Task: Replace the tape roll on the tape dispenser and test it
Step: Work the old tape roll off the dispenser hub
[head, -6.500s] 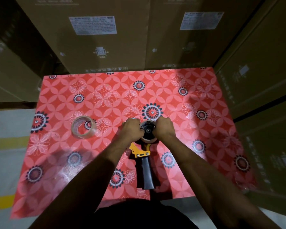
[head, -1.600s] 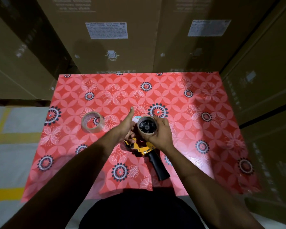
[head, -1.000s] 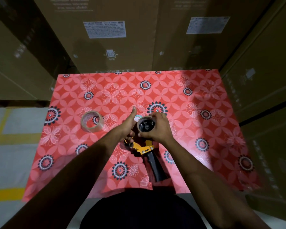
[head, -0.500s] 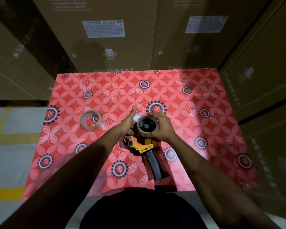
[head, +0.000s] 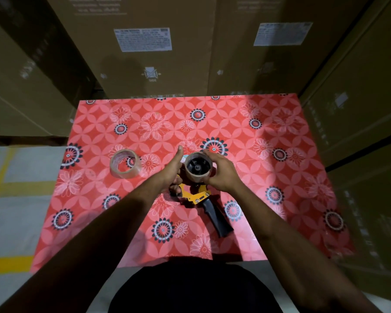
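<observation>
A yellow tape dispenser (head: 195, 195) with a black handle (head: 215, 215) lies on the red flowered table (head: 269, 177). A brown cardboard core (head: 198, 176) sits around its black hub. My right hand (head: 221, 173) is wrapped around the core from the right. My left hand (head: 171, 172) grips the dispenser's front end, thumb pointing up. A full roll of clear tape (head: 125, 163) lies flat on the table to the left, apart from both hands.
Tall cardboard boxes (head: 158, 53) wall in the table at the back, left and right. A grey floor with yellow lines (head: 9, 186) shows on the left. The table's near edge is against my body.
Since 6.5 s ago the dispenser has turned, its handle now pointing down-right, and the core has been lifted slightly. Over the last second the hands have hardly moved.
</observation>
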Demonstrator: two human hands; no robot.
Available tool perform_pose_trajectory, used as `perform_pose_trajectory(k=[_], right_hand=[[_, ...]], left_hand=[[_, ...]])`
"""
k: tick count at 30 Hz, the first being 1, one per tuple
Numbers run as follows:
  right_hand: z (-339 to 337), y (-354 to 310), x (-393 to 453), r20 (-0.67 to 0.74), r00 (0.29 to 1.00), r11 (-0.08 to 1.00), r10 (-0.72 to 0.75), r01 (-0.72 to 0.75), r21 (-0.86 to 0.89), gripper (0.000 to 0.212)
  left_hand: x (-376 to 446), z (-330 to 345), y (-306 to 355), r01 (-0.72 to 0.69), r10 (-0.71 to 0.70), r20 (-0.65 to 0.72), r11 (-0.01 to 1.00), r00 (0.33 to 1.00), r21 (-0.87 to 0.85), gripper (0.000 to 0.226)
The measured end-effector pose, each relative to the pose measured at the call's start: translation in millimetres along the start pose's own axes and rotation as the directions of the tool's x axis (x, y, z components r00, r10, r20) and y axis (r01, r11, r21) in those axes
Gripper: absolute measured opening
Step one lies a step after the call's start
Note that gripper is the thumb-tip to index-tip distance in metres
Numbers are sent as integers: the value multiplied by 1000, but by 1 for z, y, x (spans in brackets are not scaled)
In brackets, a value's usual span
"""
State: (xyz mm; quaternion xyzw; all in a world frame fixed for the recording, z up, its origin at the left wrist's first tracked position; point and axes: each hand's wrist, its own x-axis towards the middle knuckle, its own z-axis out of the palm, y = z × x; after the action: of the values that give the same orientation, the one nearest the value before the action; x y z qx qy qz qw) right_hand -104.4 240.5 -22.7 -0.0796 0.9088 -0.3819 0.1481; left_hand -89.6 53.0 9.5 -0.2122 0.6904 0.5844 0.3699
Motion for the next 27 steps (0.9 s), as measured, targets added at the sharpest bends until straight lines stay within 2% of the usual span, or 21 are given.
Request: perform_pose_trajectory(k=[3,6,10,12,14,16,18,21,23,27], right_hand=[[5,-10,1,33,997,997,68,-67,-31,122],[9,-10,3,-30,996,995,87,-89,-51,109],[5,-1,3,-34,999,999,6,-7,-33,93],[6,-1,0,-24,1000,1000,-16,15,-23,96],[11,-5,-1,-21,999,999,-28,28,-38,105],[14,-9,-2,-26,999,1000,20,-21,-19,113],[15,-7,-1,-61,997,998,54,-55,-16,107],[12,0,1,-76,997,1000,11,-13,-28,92],[8,5,-1,-66,998,1000,0,1,20,90],[9,-2,-3,11,1000,1000,-5,4,18,109]], left_hand=[[3,0,-1,-28,28,-20,1000,999,-5,105],[0,2,4,-31,31,-20,999,999,30,104],[-5,5,8,7,-6,-11,999,1000,38,98],[-7,4,8,8,-8,1,1000,1000,15,88],[-7,3,7,6,-6,-2,1000,1000,19,93],[-6,4,7,-5,5,-12,1000,1000,10,99],[-7,4,9,0,0,-19,1000,1000,-1,101],[-1,-1,6,24,-24,6,1000,1000,-12,111],[0,-2,5,44,-44,28,999,999,9,111],[-1,3,7,-4,4,13,999,1000,34,103]])
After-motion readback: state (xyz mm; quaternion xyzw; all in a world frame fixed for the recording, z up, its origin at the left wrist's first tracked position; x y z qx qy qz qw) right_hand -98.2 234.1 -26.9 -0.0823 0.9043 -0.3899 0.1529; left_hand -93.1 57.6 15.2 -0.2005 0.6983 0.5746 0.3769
